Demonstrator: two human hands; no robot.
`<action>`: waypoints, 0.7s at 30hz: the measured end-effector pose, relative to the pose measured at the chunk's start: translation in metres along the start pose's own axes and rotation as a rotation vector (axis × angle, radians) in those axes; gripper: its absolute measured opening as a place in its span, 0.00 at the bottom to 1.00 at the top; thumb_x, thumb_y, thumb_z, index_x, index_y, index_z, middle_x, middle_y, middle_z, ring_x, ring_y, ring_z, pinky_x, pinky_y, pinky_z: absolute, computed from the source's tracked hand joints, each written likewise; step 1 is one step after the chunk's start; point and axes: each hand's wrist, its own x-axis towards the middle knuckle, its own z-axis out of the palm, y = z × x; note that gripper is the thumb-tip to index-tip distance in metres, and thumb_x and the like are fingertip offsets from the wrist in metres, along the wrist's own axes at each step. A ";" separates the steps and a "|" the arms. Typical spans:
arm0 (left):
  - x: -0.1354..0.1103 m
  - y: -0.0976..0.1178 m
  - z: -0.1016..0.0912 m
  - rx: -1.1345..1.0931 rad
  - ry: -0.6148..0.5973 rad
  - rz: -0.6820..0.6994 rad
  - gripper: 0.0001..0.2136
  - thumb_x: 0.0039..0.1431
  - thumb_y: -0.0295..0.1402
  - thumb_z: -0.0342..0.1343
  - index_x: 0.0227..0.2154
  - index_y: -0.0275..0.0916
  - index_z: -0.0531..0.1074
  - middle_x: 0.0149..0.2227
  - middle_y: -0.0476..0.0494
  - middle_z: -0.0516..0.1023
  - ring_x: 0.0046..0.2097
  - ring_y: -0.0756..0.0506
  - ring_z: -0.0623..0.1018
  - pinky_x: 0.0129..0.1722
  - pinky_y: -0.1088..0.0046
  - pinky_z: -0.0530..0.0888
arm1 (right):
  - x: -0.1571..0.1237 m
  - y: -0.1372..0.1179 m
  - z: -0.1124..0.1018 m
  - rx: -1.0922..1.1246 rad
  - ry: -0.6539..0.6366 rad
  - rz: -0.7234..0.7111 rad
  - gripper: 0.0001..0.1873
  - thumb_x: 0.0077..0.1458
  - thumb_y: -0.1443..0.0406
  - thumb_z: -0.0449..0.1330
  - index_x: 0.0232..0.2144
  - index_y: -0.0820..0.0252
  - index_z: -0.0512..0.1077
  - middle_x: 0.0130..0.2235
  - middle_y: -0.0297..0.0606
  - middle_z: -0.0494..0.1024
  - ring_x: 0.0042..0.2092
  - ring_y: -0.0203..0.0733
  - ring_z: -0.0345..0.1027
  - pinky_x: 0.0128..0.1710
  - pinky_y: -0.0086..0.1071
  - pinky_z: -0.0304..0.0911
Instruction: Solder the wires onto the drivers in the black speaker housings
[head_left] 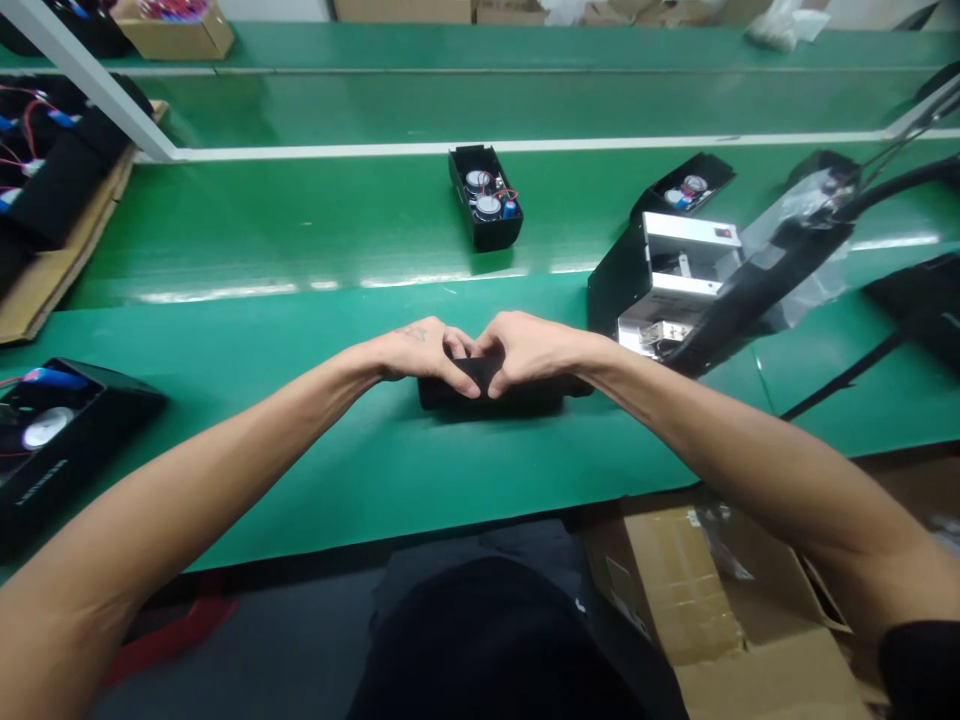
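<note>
Head view: black case (517, 400) partly hidden by fingers (459, 377).

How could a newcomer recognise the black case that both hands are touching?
On the green worktop, look left of the silver-fronted machine. The black case is there, gripped by the left hand and right hand. Unlike the open cases around, no inner parts show.

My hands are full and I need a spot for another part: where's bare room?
Bare green mat lies between the held black case and the mat's near edge. Behind, the green strip is free between the left cardboard and the middle open case. It's crowded at right, around the boxy machine and the black boom.
</note>
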 end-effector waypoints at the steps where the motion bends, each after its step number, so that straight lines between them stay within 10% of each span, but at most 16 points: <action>1: 0.000 0.000 0.001 -0.007 -0.003 0.000 0.20 0.37 0.50 0.72 0.21 0.39 0.75 0.38 0.51 0.80 0.32 0.51 0.68 0.30 0.71 0.57 | 0.000 0.001 0.002 -0.006 0.013 -0.016 0.12 0.42 0.60 0.70 0.30 0.62 0.79 0.24 0.29 0.69 0.28 0.33 0.58 0.28 0.31 0.48; 21: -0.003 0.003 0.009 -0.128 -0.015 -0.047 0.18 0.33 0.45 0.75 0.21 0.39 0.75 0.40 0.51 0.79 0.39 0.48 0.73 0.36 0.70 0.64 | 0.003 -0.010 0.013 0.023 0.038 0.140 0.14 0.41 0.60 0.73 0.28 0.65 0.79 0.23 0.29 0.68 0.29 0.33 0.59 0.29 0.30 0.49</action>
